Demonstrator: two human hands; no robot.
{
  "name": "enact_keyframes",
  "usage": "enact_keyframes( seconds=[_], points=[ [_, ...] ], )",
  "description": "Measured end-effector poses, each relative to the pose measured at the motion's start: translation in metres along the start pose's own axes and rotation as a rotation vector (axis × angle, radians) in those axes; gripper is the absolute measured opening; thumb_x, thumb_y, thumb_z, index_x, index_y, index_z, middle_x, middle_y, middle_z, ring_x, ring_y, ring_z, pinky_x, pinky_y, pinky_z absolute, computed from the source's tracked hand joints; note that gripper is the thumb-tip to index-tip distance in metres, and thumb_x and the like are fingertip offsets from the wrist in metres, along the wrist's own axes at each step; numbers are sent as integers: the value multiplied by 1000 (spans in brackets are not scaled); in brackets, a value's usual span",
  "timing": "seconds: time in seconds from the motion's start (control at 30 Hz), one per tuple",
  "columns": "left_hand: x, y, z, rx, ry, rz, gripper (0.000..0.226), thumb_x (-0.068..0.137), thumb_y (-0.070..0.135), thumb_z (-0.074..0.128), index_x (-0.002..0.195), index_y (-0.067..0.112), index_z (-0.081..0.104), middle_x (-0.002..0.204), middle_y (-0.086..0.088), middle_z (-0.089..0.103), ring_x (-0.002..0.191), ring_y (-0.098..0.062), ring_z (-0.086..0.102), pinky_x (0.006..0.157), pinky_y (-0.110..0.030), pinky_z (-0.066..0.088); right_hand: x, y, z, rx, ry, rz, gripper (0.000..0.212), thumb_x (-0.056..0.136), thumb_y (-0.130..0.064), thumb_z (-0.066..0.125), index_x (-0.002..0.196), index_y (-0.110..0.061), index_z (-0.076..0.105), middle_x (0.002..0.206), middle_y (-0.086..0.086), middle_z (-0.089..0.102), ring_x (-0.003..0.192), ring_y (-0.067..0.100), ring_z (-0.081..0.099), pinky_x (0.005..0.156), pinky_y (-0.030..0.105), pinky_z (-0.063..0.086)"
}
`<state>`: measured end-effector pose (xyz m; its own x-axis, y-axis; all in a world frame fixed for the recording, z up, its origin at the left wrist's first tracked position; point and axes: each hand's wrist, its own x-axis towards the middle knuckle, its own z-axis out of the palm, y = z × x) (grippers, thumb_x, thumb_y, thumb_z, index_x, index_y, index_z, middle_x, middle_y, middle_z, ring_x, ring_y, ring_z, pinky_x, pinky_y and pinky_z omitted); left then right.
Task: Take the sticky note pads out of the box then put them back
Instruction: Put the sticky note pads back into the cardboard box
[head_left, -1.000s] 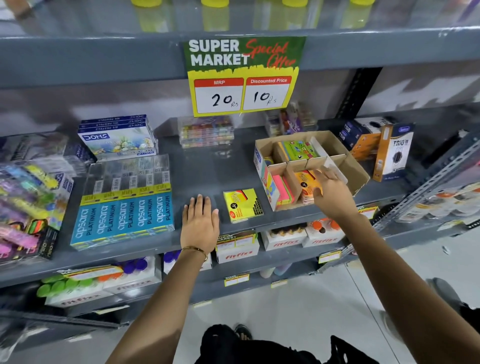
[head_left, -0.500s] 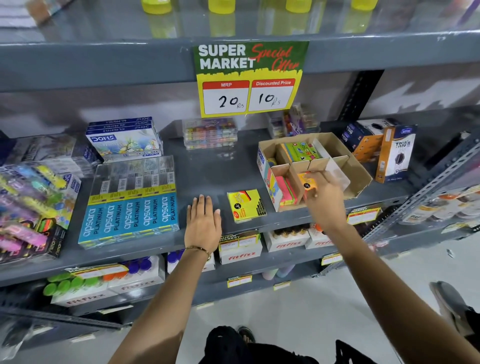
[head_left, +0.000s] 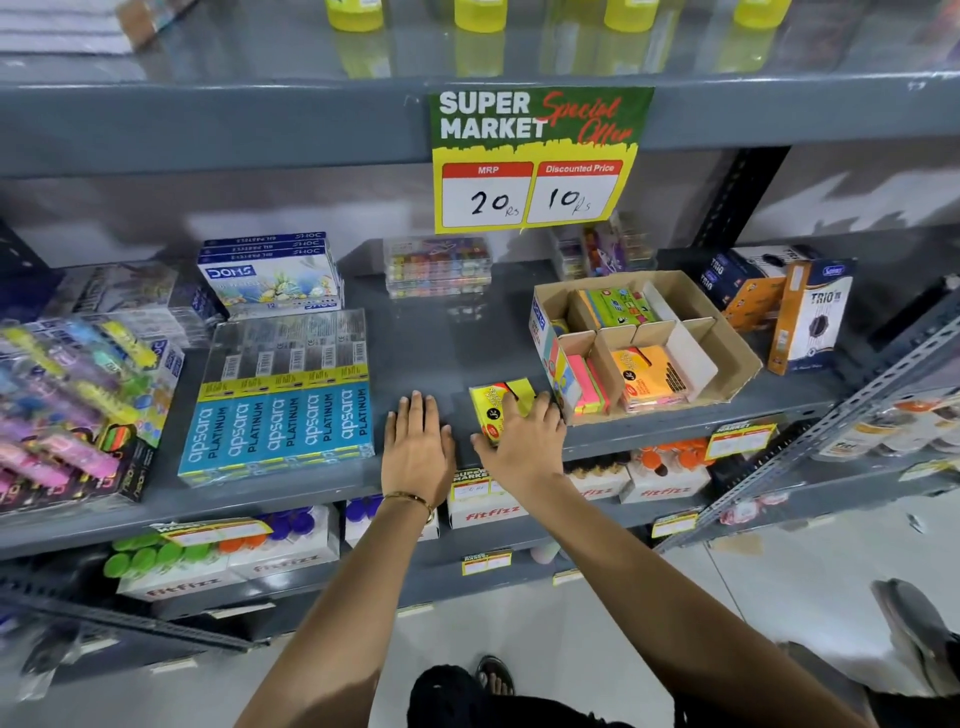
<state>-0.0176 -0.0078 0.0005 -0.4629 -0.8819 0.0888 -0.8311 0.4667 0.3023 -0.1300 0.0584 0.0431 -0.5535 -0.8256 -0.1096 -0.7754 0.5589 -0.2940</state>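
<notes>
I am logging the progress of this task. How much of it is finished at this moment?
An orange pad, a pink pad and a green pad sit in the cardboard box. In hand: the right hand rests on the yellow sticky note pad lying on the shelf outside the box. Left: putting it into the box. The left hand lies flat.

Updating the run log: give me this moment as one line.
left hand flat on shelf | right hand on yellow sticky note pad, outside box | orange pad in box
</notes>
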Motion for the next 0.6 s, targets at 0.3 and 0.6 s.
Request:
enact_keyframes(
  seconds=[0.3, 0.6],
  points=[
    [2, 1, 1, 6, -19, -17, 47, 95, 23, 29, 129, -5, 45, 134, -27, 46, 127, -41, 37, 107, -51, 24, 1, 3, -1, -16, 55, -33, 68, 86, -50, 50, 140, -13, 34, 126, 25, 48, 117, 39, 42, 99, 45, 38],
    [11, 27, 4, -5, 38, 52, 48, 99, 27, 26, 142, 5, 26, 151, -15, 24, 140, -30, 12, 113, -39, 0, -3, 34, -53, 320, 389, -165, 65, 68, -49, 58, 126, -19, 58, 112, 21, 61, 105, 36, 52, 93, 43, 47]
  ],
)
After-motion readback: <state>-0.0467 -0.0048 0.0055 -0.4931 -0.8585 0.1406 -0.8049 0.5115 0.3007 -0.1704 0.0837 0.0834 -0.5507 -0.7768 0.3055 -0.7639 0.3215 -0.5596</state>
